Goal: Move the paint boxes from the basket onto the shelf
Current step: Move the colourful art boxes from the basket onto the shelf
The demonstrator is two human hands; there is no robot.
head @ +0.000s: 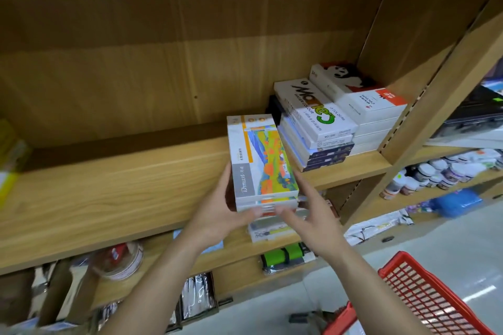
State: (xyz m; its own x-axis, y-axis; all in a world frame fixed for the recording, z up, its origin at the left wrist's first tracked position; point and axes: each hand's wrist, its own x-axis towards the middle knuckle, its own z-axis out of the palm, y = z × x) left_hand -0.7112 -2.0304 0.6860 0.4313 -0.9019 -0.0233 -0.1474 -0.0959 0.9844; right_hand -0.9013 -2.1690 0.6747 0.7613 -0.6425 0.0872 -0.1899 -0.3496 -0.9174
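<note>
A small stack of paint boxes (262,163) with a colourful landscape picture on top sits partly on the wooden shelf (114,198), its near end over the front edge. My left hand (220,215) grips the stack's left side and near end. My right hand (307,212) presses its right side and near end. Two taller stacks of paint boxes stand to the right on the same shelf: the Marie's watercolour stack (315,122) and the white panda stack (359,100). The red basket (424,296) is at the bottom right, its inside mostly out of view.
A wooden upright (441,84) closes the shelf bay on the right. Small paint jars (441,174) fill the neighbouring lower shelf. Lower shelves hold tape rolls, packets and a green item (283,255). Yellow boxes (8,160) sit at the far left. Bare shelf board lies left of the held stack.
</note>
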